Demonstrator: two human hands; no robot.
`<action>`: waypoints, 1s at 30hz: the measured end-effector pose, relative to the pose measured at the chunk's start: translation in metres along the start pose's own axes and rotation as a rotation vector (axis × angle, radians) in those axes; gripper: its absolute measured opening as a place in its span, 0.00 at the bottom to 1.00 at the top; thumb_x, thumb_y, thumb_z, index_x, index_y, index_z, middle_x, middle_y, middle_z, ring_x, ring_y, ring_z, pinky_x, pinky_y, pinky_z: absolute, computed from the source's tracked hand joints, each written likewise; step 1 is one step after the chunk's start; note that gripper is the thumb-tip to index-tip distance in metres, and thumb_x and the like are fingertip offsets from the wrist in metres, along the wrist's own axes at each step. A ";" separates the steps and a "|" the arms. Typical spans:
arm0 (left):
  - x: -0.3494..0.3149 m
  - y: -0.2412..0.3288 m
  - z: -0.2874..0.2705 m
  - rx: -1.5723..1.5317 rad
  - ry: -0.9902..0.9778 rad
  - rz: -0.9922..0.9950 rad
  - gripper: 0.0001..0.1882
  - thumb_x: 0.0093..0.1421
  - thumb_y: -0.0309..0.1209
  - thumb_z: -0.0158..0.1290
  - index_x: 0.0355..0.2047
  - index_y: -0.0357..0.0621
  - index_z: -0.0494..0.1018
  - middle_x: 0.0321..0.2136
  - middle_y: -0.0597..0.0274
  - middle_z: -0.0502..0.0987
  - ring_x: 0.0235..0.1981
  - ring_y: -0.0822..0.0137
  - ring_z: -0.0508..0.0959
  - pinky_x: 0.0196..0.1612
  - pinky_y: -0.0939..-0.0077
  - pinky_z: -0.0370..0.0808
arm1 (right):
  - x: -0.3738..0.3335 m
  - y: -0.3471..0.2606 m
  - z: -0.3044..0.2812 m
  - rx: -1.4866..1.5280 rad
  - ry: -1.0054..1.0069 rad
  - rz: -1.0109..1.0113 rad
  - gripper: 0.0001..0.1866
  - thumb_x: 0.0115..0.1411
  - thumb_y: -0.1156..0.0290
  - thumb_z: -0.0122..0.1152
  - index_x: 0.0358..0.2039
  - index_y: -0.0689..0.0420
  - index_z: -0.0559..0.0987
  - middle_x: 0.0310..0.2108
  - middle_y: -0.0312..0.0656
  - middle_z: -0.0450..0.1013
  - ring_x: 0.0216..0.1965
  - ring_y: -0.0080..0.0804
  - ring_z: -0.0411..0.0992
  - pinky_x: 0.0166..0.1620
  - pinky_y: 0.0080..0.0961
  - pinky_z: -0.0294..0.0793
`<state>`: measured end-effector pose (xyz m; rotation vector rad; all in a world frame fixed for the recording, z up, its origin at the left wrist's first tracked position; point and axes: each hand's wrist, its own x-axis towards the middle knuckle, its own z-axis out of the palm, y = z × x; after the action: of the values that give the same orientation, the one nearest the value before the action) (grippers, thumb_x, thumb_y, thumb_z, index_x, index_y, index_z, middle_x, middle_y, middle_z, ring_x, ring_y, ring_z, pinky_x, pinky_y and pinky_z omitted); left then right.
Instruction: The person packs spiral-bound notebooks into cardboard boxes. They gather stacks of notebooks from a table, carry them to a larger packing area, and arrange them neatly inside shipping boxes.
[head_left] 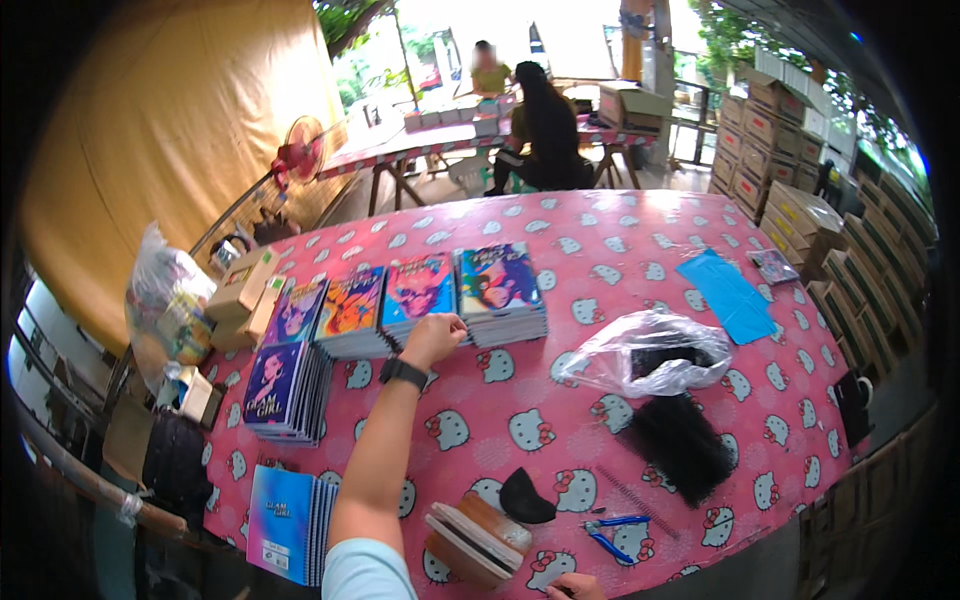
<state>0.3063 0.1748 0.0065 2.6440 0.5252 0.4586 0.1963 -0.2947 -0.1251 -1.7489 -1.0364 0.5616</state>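
Note:
My left hand (435, 338), with a dark band on its wrist, reaches to the front edge of the notebook stacks. Its fingers are curled together; what they pinch, if anything, is hidden. Nearest to it are a stack of pink-and-blue covered notebooks (418, 285) and a stack with blue, colourful covers (500, 280). Only part of my right hand (577, 587) shows at the lower edge, its fingers mostly cut off. Close by lie a wooden block with a slot (478, 540), a black curved piece (526, 497) and blue-handled pliers (618, 538).
Further notebook stacks (290, 385) line the left side. A bundle of black spiral coils (680, 448), a loose coil (640, 500), a clear plastic bag (650, 350) and a blue sheet (728, 292) lie right. Two people sit beyond at another table (350, 160); cartons (765, 130) stand right.

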 end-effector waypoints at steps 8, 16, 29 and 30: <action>-0.116 0.388 -0.073 -0.936 -0.234 1.260 0.05 0.52 0.30 0.51 0.25 0.41 0.69 0.23 0.62 0.72 0.20 0.67 0.71 0.22 0.75 0.66 | -0.057 -0.004 -0.129 0.128 0.065 -0.008 0.06 0.52 0.74 0.58 0.30 0.60 0.77 0.25 0.42 0.73 0.28 0.31 0.72 0.32 0.24 0.71; -0.151 0.556 -0.059 -1.175 -0.511 1.947 0.08 0.55 0.25 0.45 0.19 0.42 0.63 0.22 0.59 0.70 0.16 0.69 0.68 0.12 0.76 0.60 | -0.199 0.049 -0.264 -0.396 0.455 0.600 0.12 0.53 0.62 0.54 0.34 0.53 0.78 0.33 0.42 0.75 0.37 0.38 0.73 0.42 0.32 0.72; -0.204 0.662 -0.002 -1.229 -1.072 2.414 0.08 0.40 0.30 0.51 0.17 0.40 0.66 0.15 0.66 0.61 0.17 0.70 0.67 0.14 0.78 0.62 | -0.279 0.015 -0.167 -0.100 0.736 0.944 0.17 0.55 0.59 0.54 0.42 0.53 0.75 0.35 0.42 0.75 0.38 0.38 0.73 0.41 0.33 0.71; -0.218 0.673 -0.001 -1.219 -1.212 2.469 0.08 0.41 0.31 0.51 0.18 0.41 0.65 0.16 0.65 0.62 0.19 0.69 0.68 0.16 0.77 0.64 | -0.300 0.008 -0.161 -0.143 0.837 0.970 0.16 0.54 0.59 0.55 0.42 0.53 0.75 0.35 0.42 0.75 0.38 0.37 0.74 0.41 0.32 0.71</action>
<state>0.3099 -0.4873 0.2551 0.5242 -2.3730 -0.3338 0.1634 -0.6319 -0.0937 -2.2504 0.4073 0.2483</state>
